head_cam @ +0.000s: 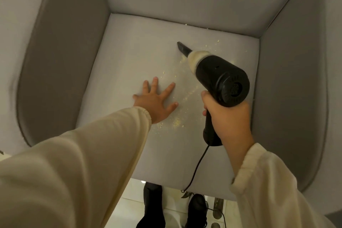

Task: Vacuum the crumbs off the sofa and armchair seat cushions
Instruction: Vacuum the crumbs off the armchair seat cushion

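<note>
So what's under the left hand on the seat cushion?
The left hand lies flat on the seat cushion. Crumbs ring it; any beneath the palm are hidden.

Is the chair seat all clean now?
No, yellow crumbs lie scattered on the seat cushion, by the left hand and around the vacuum.

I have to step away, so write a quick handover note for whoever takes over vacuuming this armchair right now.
Right hand: holds the black handheld vacuum by its handle, with the narrow black nozzle pointed at the back of the pale grey armchair seat cushion.
Left hand: open, fingers spread, resting flat on the cushion.
Done: the left part of the cushion looks clean.
Left: pale yellow crumbs are scattered beside the left hand, along a trail toward the nozzle, near the back right and along the back seam. The black power cord hangs over the front edge.
</note>
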